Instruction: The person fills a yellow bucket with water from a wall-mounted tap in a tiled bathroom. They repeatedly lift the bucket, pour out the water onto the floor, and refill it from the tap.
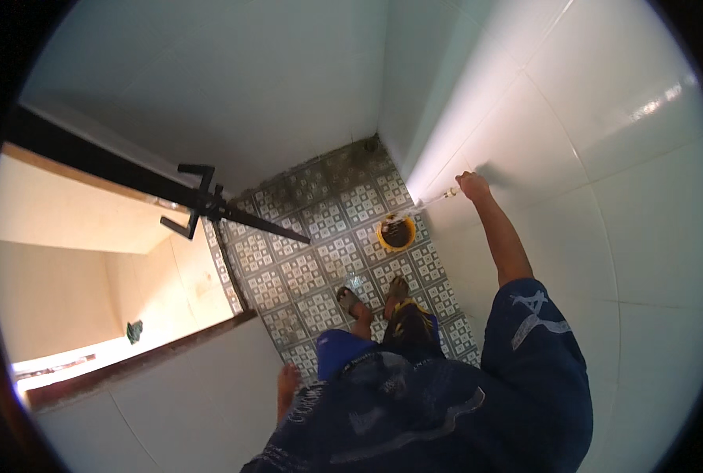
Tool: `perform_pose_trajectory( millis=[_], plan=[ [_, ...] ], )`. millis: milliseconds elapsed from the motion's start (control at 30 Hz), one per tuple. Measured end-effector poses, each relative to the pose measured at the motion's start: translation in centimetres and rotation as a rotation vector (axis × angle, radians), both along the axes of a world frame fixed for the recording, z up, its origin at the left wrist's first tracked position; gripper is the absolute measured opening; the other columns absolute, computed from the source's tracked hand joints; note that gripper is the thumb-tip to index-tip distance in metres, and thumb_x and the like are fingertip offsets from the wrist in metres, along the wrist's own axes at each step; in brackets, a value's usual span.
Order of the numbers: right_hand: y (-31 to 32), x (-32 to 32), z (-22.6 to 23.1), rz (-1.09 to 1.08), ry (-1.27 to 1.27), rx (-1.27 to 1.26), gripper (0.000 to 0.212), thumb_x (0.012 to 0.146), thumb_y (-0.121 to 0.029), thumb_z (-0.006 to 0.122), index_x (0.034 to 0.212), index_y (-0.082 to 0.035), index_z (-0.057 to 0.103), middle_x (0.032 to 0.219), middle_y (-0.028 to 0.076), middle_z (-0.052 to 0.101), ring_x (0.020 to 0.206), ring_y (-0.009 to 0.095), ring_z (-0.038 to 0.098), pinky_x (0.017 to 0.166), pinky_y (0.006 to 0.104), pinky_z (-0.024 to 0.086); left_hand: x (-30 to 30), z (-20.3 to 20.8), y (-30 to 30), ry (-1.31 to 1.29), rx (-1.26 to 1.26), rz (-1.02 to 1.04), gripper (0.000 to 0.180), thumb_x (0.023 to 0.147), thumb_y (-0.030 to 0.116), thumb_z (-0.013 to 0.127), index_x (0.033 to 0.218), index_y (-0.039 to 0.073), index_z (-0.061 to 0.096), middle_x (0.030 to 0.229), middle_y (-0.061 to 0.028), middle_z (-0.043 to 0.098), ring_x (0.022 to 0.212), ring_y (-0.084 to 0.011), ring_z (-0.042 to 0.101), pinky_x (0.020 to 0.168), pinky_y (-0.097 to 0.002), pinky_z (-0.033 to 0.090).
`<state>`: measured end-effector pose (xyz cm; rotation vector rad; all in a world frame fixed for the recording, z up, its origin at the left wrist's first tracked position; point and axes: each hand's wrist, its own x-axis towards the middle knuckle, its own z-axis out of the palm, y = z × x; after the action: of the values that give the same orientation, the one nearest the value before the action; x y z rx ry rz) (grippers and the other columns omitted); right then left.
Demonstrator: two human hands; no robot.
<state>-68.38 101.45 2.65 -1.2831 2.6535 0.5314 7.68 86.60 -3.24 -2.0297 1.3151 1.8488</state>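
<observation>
My right arm (503,236) reaches out to the white tiled wall, where my right hand (472,186) is closed on a small tap (451,192). A clear stream of water (422,205) runs from the tap down to a yellow bucket (382,237). The bucket stands on the floor against the wall, and its inside looks dark with pale froth or splash near the edge. Beside my left hip hangs my left hand (287,380), its fingers loosely apart and nothing visible in them.
Patterned tiles cover the floor (341,256), stained dark toward the far corner. At the left, a dark door edge with a black latch (206,205) juts in beside a bright doorway (130,292). My feet in sandals (351,299) stand just short of the bucket.
</observation>
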Motion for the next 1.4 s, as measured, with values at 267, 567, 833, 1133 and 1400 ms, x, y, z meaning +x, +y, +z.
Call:
perform_pose_trajectory(
  millis=[267, 567, 833, 1133, 1400],
  plan=[
    [-1.8, 0.8, 1.2, 0.004, -0.038, 0.037, 0.017, 0.087, -0.011, 0.045, 0.099, -0.01, 0.058, 0.096, 0.011, 0.06, 0.095, 0.029, 0.06, 0.079, 0.0393, 0.051, 10.1, -5.4, 3.2, 0.044, -0.165, 0.032, 0.048, 0.092, 0.037, 0.05, 0.12, -0.002, 0.05, 0.103, -0.0168, 0.062, 0.098, -0.0246, 0.06, 0.081, -0.0369, 0.048],
    [-0.5, -0.1, 0.6, 0.012, -0.018, 0.124, 0.019, 0.09, -0.014, 0.044, 0.103, -0.01, 0.057, 0.101, 0.013, 0.059, 0.093, 0.029, 0.06, 0.077, 0.0388, 0.052, 8.4, -6.8, 9.0, -0.07, -0.038, -0.211, 0.047, 0.092, 0.036, 0.05, 0.12, -0.001, 0.051, 0.102, -0.0167, 0.063, 0.097, -0.0234, 0.06, 0.08, -0.0352, 0.048],
    [-0.4, 0.0, 0.4, 0.049, -0.04, 0.057, 0.02, 0.091, -0.018, 0.042, 0.103, -0.011, 0.057, 0.103, 0.012, 0.059, 0.096, 0.028, 0.06, 0.079, 0.0386, 0.052, 7.0, -9.9, 7.0, 0.022, -0.078, -0.13, 0.046, 0.092, 0.035, 0.05, 0.12, -0.001, 0.05, 0.103, -0.016, 0.062, 0.096, -0.0232, 0.06, 0.079, -0.0352, 0.049],
    [0.2, -1.2, -0.2, 0.036, -0.032, 0.126, 0.023, 0.089, -0.013, 0.046, 0.11, -0.012, 0.055, 0.101, 0.014, 0.058, 0.094, 0.03, 0.06, 0.079, 0.039, 0.051, -3.3, -4.1, 3.3, 0.026, -0.02, 0.087, 0.044, 0.092, 0.035, 0.048, 0.123, 0.004, 0.049, 0.109, -0.0113, 0.06, 0.094, -0.0229, 0.06, 0.073, -0.0362, 0.051],
    [0.4, 0.1, 0.4, 0.006, -0.142, -0.062, 0.033, 0.083, -0.008, 0.049, 0.116, -0.011, 0.054, 0.1, 0.016, 0.059, 0.093, 0.031, 0.059, 0.081, 0.039, 0.049, -10.1, -3.6, 2.5, -0.039, -0.031, 0.028, 0.044, 0.093, 0.033, 0.048, 0.125, 0.003, 0.047, 0.114, -0.0137, 0.058, 0.101, -0.0278, 0.058, 0.082, -0.043, 0.05]
  ],
)
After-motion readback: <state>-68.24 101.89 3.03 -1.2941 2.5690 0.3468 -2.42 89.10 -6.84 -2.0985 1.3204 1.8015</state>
